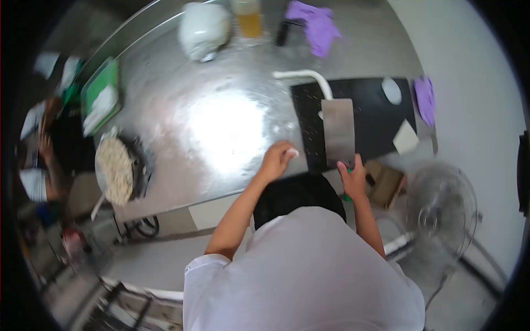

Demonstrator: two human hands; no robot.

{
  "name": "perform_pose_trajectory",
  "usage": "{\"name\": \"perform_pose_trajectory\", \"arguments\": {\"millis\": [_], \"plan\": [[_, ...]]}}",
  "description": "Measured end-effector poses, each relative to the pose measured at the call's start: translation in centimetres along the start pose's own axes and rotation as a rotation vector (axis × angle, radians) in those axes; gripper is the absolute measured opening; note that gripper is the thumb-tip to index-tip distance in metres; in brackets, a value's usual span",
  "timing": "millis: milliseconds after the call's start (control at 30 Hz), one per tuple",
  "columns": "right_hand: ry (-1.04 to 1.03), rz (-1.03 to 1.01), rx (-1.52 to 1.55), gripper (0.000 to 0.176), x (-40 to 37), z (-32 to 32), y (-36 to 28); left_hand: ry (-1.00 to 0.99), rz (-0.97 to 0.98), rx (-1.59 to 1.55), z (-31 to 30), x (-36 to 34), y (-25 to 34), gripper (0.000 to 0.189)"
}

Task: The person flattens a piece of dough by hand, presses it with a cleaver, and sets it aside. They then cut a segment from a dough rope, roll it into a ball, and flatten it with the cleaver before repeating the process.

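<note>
My right hand [353, 175] grips the green handle of a wide cleaver [338, 132], whose blade lies over the left part of a black cutting board [375, 110]. A white dough rope [309, 74] curves from the metal table onto the board, its end meeting the top of the blade. Left of the board, my left hand [277, 160] pinches a small white piece [292, 151] that looks like dough. On the board's right side are a white oval item [391, 91] and a pale flat scraper [406, 138].
The metal table [165, 121] holds a bowl of pale filling [115, 170], a green tray [102, 94], a white bag [204, 30], a container of yellow liquid [248, 19] and purple cloths [317, 27]. A fan [439, 215] stands right; another person's arm [52, 165] shows left.
</note>
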State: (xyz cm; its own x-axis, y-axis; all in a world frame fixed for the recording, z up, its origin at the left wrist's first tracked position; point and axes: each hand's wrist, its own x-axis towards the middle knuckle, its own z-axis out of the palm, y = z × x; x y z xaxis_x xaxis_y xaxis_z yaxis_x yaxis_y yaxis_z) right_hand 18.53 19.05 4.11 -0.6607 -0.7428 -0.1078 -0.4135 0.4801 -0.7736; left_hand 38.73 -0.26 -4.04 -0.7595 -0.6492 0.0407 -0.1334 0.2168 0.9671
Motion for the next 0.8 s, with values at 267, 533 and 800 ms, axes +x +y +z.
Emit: {"name": "perform_pose_trajectory", "arguments": {"millis": [267, 533, 800], "plan": [[0.439, 0.286, 0.251, 0.033, -12.4, -0.8, 5.3, -0.576, 0.139, 0.065, 8.9, 9.5, 5.3, 0.039], [0.652, 0.461, 0.194, 0.031, -19.4, 0.1, 6.7, -0.784, -0.094, 0.909, 15.8, 15.7, 10.0, 0.106], [0.641, 0.523, 0.32, 0.031, -18.7, -3.5, 9.8, -0.866, 0.165, 0.853, 16.0, 15.1, 6.5, 0.056]]}}
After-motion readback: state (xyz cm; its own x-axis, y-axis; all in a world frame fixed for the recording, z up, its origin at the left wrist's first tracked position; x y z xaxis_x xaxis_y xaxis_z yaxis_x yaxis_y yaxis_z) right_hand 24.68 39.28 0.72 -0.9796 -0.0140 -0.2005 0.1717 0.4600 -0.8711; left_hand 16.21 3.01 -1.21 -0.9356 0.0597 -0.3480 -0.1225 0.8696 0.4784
